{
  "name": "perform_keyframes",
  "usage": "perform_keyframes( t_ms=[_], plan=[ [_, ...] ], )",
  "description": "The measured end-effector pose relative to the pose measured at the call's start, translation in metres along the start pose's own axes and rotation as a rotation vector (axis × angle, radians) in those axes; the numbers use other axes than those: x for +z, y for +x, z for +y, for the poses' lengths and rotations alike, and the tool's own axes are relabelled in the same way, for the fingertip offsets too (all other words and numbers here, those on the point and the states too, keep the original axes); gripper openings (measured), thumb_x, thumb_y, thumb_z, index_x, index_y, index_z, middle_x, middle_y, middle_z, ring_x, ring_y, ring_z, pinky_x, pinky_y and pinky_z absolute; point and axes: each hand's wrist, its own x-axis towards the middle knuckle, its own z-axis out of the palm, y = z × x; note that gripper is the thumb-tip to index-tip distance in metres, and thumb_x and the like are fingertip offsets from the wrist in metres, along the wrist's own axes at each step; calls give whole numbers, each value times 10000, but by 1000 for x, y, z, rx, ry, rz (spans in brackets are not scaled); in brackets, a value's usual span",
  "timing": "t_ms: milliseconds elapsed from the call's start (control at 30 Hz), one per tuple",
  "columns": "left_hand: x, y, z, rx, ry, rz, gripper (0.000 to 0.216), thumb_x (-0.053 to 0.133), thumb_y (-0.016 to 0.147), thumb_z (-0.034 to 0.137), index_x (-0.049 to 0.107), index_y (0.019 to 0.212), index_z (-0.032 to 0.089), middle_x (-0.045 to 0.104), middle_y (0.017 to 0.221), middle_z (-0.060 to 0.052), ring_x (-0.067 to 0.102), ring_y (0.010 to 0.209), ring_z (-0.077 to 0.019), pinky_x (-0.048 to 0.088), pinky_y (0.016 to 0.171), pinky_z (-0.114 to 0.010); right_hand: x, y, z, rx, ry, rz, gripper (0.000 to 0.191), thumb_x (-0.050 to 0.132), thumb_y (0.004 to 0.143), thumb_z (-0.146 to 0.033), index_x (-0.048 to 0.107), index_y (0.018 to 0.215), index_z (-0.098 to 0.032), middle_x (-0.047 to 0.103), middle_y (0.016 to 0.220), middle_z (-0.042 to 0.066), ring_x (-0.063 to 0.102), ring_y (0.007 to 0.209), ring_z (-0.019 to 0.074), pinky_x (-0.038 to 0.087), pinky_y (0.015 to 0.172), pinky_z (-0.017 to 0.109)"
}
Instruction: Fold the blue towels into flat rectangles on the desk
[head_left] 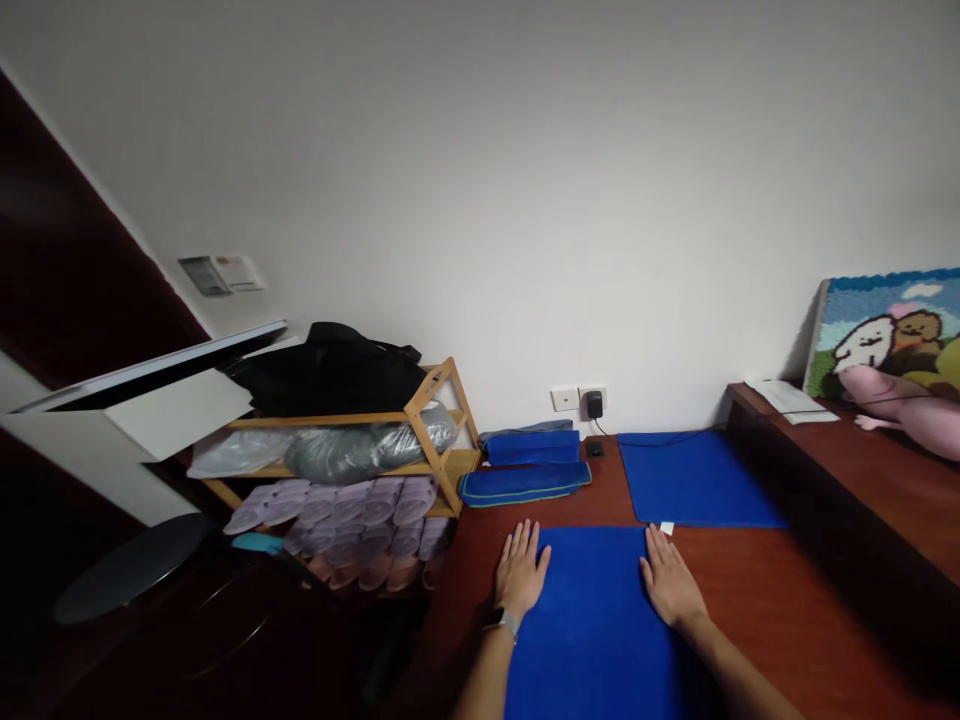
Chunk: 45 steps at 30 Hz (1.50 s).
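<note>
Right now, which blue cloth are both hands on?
The nearest spread cloth: left hand and right hand lie flat on its far corners. The other spread cloth lies behind it; the folded cloths sit back left.

Dim, soft light; warped, dark edges

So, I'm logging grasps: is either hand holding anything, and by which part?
Nothing is gripped: left hand and right hand lie flat on the blue towel near its far corners.
</note>
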Motion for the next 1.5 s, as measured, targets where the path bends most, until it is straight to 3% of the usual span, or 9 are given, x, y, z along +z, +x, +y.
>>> perform_keyframes(
  t_ms=[167, 267, 500, 600, 700, 933, 1033, 1300, 1500],
  plan=[
    [-2, 1, -3, -10, 17, -13, 623, 286, 1064, 518, 314, 1634, 267, 355, 1684, -47, 297, 1566, -260, 276, 1281, -499, -2, 0, -1, 16, -5, -15, 708, 162, 1045, -434, 232, 1631, -43, 212, 1711, 114, 172, 1588, 237, 156, 1312, 448],
    [-9, 5, 13, -17, 14, 17, 625, 259, 1071, 479, 304, 1638, 218, 340, 1689, -66, 282, 1572, -259, 253, 1291, -494, -7, 0, -3, 16, -16, -29, 704, 144, 1049, -435, 223, 1632, -48, 187, 1717, 99, 148, 1591, 217, 147, 1312, 413],
    [6, 2, 149, 359, -173, -14, 612, 210, 1086, 475, 199, 1660, 264, 290, 1713, -12, 260, 1580, -222, 266, 1297, -464, -9, 1, -2, 7, -25, -47, 692, 185, 1038, -402, 237, 1625, -38, 179, 1715, 113, 143, 1590, 209, 146, 1308, 401],
    [18, -4, 179, 363, -222, -59, 615, 166, 1085, 478, 218, 1657, 258, 316, 1706, -25, 260, 1581, -236, 262, 1295, -492, -5, 0, 1, -4, -45, -58, 686, 194, 1033, -393, 250, 1624, -49, 189, 1716, 101, 134, 1591, 210, 137, 1308, 387],
    [19, -7, 161, 328, -209, -61, 615, 174, 1085, 496, 212, 1657, 274, 297, 1712, -17, 240, 1587, -235, 251, 1299, -492, -3, 0, 1, 8, -34, -31, 688, 171, 1039, -403, 240, 1627, -51, 202, 1714, 103, 150, 1589, 212, 142, 1309, 399],
    [-5, -10, 35, 43, -54, -84, 692, 208, 1068, 591, 281, 1643, 213, 268, 1712, -79, 237, 1585, -271, 249, 1294, -511, -1, 0, 1, 1, 16, 7, 711, 158, 1047, -451, 236, 1628, -48, 210, 1712, 107, 181, 1587, 233, 163, 1309, 435],
    [-7, -13, 0, -18, -29, -85, 705, 205, 1066, 599, 293, 1639, 198, 259, 1716, -88, 228, 1587, -269, 260, 1289, -499, 2, -1, 2, -4, 7, 7, 713, 156, 1046, -451, 238, 1628, -47, 210, 1713, 108, 187, 1585, 235, 160, 1309, 431],
    [7, -14, -10, -34, -35, -30, 712, 206, 1065, 601, 290, 1640, 191, 246, 1720, -85, 228, 1588, -266, 271, 1282, -476, 1, 7, 4, -26, -41, -11, 708, 167, 1044, -429, 253, 1621, -29, 211, 1706, 127, 178, 1586, 247, 154, 1309, 446],
    [-8, -16, -1, -28, -14, -2, 677, 228, 1076, 544, 289, 1638, 172, 292, 1703, -100, 245, 1581, -259, 259, 1289, -494, -17, -2, 1, 1, 5, -53, 718, 131, 1053, -464, 208, 1631, -45, 186, 1714, 103, 160, 1587, 215, 162, 1304, 412]
  ],
)
